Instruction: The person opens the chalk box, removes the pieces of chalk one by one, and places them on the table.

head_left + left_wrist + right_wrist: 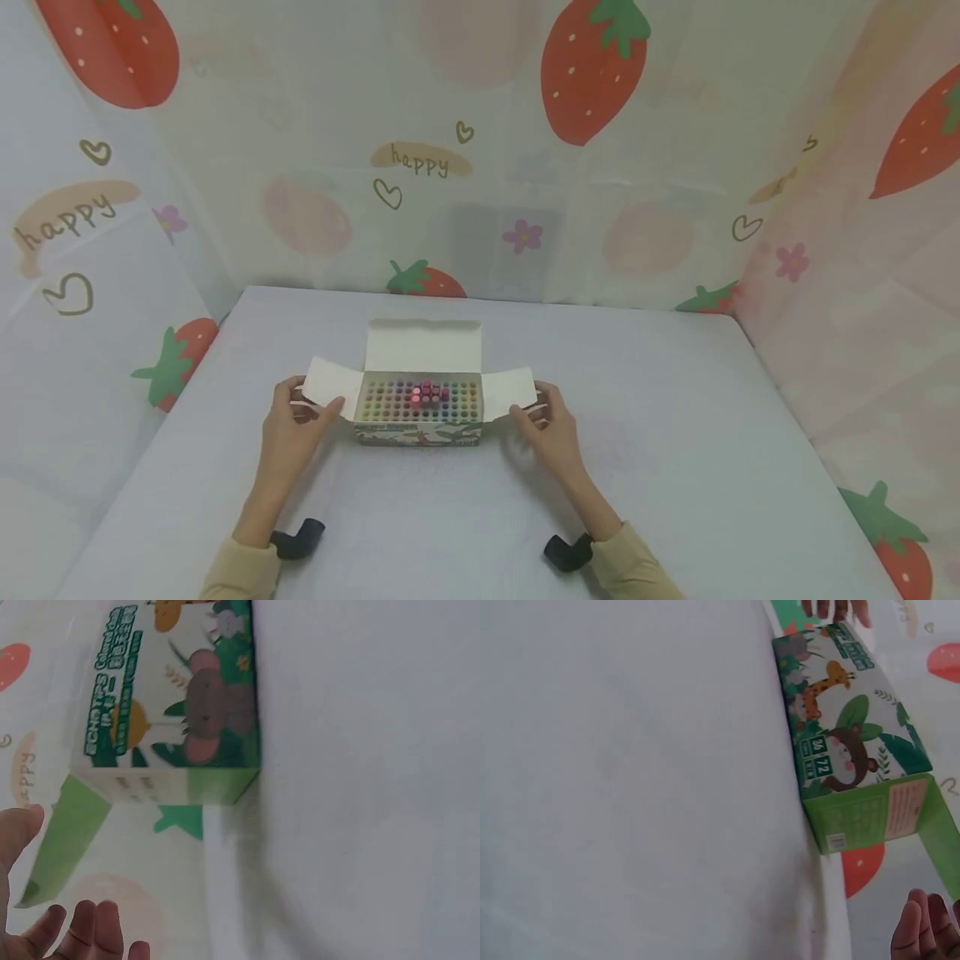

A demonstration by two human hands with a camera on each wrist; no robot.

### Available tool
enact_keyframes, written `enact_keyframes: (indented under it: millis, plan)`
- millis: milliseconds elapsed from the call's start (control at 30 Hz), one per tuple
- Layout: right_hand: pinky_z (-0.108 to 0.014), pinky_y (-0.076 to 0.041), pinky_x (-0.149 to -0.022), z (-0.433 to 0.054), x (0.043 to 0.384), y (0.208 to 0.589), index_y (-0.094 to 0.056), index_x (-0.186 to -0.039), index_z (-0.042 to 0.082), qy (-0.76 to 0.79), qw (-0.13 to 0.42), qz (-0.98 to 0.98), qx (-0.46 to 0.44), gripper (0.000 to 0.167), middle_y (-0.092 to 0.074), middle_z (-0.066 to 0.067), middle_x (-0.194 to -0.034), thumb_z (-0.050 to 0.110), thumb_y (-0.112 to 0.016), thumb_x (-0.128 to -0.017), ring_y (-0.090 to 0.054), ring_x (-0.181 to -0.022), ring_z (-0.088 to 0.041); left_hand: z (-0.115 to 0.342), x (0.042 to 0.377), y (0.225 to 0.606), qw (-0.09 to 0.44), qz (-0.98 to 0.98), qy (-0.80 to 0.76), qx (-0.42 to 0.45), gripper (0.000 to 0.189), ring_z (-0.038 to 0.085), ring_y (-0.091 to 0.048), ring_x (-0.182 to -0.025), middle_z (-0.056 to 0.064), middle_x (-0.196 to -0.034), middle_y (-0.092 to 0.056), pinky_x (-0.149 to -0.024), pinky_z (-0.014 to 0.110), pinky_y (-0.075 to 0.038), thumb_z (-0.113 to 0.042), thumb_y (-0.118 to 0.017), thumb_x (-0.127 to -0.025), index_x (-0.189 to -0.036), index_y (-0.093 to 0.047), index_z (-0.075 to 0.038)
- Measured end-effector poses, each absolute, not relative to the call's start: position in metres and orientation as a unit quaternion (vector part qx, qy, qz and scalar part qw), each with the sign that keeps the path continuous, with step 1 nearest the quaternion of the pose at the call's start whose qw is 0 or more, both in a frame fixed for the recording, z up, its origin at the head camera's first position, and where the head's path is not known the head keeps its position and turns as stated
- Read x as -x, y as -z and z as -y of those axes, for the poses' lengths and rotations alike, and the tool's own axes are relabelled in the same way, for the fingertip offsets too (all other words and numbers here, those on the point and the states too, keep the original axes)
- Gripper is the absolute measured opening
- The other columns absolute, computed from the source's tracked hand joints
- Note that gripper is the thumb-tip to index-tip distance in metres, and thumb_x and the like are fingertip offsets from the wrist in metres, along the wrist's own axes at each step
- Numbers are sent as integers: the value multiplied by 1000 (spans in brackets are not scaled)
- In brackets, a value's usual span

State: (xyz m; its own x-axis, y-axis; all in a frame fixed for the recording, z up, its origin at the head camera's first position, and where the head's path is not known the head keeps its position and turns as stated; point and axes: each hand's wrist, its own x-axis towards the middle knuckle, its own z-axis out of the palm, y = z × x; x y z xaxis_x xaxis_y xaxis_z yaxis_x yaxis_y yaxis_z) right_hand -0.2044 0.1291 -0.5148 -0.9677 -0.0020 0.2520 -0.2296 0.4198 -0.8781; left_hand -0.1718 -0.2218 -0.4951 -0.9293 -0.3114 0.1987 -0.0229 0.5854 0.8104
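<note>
An open-topped cardboard box (417, 434) holds rows of coloured chalk sticks (426, 397), seen end on in the head view; several pink and purple ones stand out near the middle. Its back lid (423, 346) is raised. My left hand (296, 425) holds the left side flap (330, 387), thumb on the upper face and fingers at the outer edge. On the other side my right hand (551, 429) holds the right side flap (508, 393) the same way. The left wrist view shows an elephant picture on the printed front (214, 712) and the green underside of the left flap (67, 836).
The box stands on a white-covered table (675, 417). Behind and at both sides hang curtains (330, 133) with strawberry prints. A black wrist mount (298, 540) shows by the left forearm, another black mount (567, 553) by the right.
</note>
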Motion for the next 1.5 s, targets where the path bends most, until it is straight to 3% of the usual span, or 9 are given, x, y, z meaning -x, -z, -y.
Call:
enact_keyframes:
  millis: [100,267,400,500,633,833,1100,1267,1500]
  plan:
    - [-23,-52,-62,-128,206,508,-45,-128,12,-529,129,835,-83,51,-58,-8,-104,25,-68,-85,-59,-79,-16,221,174,485,204,874,433,-80,64,20,-48,-87,12,-106,-49,-78,36,-43,-33,-70,-83,-131,-39,-5]
    - [-33,-50,-75,-126,212,495,-49,-127,13,-484,204,844,-113,47,-52,-7,-114,26,-67,-85,-55,-95,-19,218,180,467,286,885,364,-46,53,30,-46,-97,17,-110,-48,-81,44,-39,-21,-73,-80,-124,-48,-4]
    - [-41,-42,-86,-123,215,481,-59,-114,13,-396,278,862,-151,32,-53,-5,-115,27,-65,-86,-49,-105,-23,212,186,453,347,891,292,25,39,36,-46,-105,19,-112,-51,-85,51,-37,-14,-74,-78,-113,-58,-4]
    - [-45,-39,-87,-115,218,471,-65,-102,13,-349,310,863,-195,20,-56,-5,-110,26,-63,-87,-50,-105,-24,202,191,446,363,890,258,103,35,36,-49,-104,17,-109,-54,-89,53,-38,-9,-74,-76,-108,-61,-4]
    - [-44,-42,-83,-102,222,467,-66,-95,13,-314,317,857,-258,12,-59,-4,-101,21,-63,-86,-54,-97,-22,191,200,448,324,896,238,189,38,33,-51,-108,15,-113,-56,-94,49,-42,-8,-74,-76,-112,-60,-4]
    - [-31,-45,-66,-83,225,466,-67,-91,13,-272,276,870,-304,8,-60,-1,-89,18,-64,-86,-55,-78,-16,182,213,461,247,915,214,237,46,33,-50,-116,16,-124,-54,-97,49,-43,-16,-73,-80,-122,-57,-7]
    - [-16,-41,-55,-71,233,474,-67,-99,16,-302,145,902,-273,14,-57,5,-83,24,-61,-90,-47,-67,-4,183,220,477,150,946,192,212,68,35,-33,-132,17,-140,-42,-110,55,-22,-41,-69,-81,-135,-46,-7]
    - [-17,-42,-54,-65,237,477,-69,-97,15,-321,134,898,-269,17,-58,3,-81,28,-66,-86,-50,-67,-6,184,220,484,105,954,204,193,80,33,-24,-138,15,-146,-34,-112,55,-16,-52,-65,-80,-140,-38,-8]
    - [-18,-39,-55,-60,238,484,-71,-95,18,-289,143,910,-260,20,-58,2,-78,33,-70,-82,-46,-68,-8,183,220,490,100,952,220,189,84,32,-24,-138,15,-147,-33,-112,54,-16,-56,-65,-78,-141,-37,-7]
